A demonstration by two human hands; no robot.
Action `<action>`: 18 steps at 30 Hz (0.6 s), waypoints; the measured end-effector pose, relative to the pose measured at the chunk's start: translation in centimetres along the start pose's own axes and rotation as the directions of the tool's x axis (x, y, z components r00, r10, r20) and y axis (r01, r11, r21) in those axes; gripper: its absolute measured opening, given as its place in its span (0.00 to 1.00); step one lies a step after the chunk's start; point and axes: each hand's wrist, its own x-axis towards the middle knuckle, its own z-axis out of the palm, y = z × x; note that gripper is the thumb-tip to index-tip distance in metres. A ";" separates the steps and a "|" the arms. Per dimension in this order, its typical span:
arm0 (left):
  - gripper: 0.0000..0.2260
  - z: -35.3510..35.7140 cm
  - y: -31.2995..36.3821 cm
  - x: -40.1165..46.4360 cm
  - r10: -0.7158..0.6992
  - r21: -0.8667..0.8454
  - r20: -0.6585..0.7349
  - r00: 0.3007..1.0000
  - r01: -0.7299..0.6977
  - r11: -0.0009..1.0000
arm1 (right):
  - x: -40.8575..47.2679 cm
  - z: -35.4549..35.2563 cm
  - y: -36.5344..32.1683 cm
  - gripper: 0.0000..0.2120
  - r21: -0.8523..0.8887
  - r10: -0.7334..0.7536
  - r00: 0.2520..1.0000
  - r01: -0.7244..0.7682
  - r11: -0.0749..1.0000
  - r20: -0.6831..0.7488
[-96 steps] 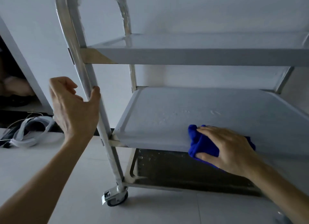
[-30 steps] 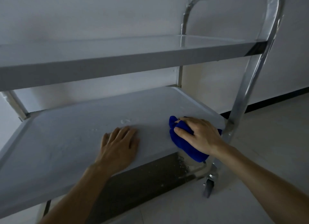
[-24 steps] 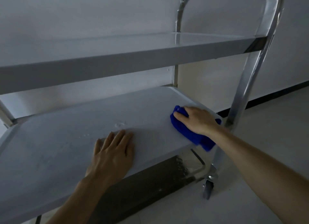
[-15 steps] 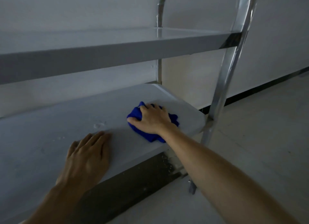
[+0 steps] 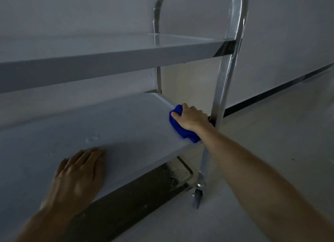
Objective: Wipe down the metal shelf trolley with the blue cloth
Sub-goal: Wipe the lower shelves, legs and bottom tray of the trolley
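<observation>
my right hand [image 5: 192,118] clamps the blue cloth [image 5: 182,131] at the middle shelf's [image 5: 126,122] far-right corner.
left hand [image 5: 79,176] flat, fingers straight, bracing the near edge (the cloth looks soft; bunch it in the palm).

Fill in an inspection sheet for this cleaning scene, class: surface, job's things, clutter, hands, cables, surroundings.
Surface: middle shelf of the metal trolley, pale, with small droplets near the front.
Job's things: blue cloth bunched at the shelf's right front corner, beside the upright post.
Clutter: nothing seen.
Hands: right hand grips the cloth; left hand rests flat on the shelf's front edge.
Cables: nothing seen.
Surroundings: top shelf above, dark bottom shelf below, caster wheel on pale floor, plain wall behind.
</observation>
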 end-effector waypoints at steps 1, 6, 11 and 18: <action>0.28 -0.1 0.1 -0.2 0.021 0.006 -0.026 0.999 -0.021 1.000 | 0.0 0.1 -0.3 0.33 -0.012 0.011 0.999 -0.011 1.000 -0.038; 0.27 0.1 -0.4 0.2 0.042 -0.037 -0.057 0.997 -0.044 0.998 | -4.2 1.2 1.8 0.23 0.055 -0.290 0.918 0.316 0.947 -0.271; 0.24 1.5 -1.2 0.5 0.113 -0.003 -0.114 0.987 -0.114 0.993 | -8.2 4.0 5.1 0.27 0.058 -0.413 0.688 0.551 0.833 -0.597; 0.23 2.8 -2.9 0.8 0.190 0.049 -0.105 0.976 -0.186 0.981 | -10.0 5.0 4.5 0.22 0.313 -0.249 0.712 0.558 0.768 -0.657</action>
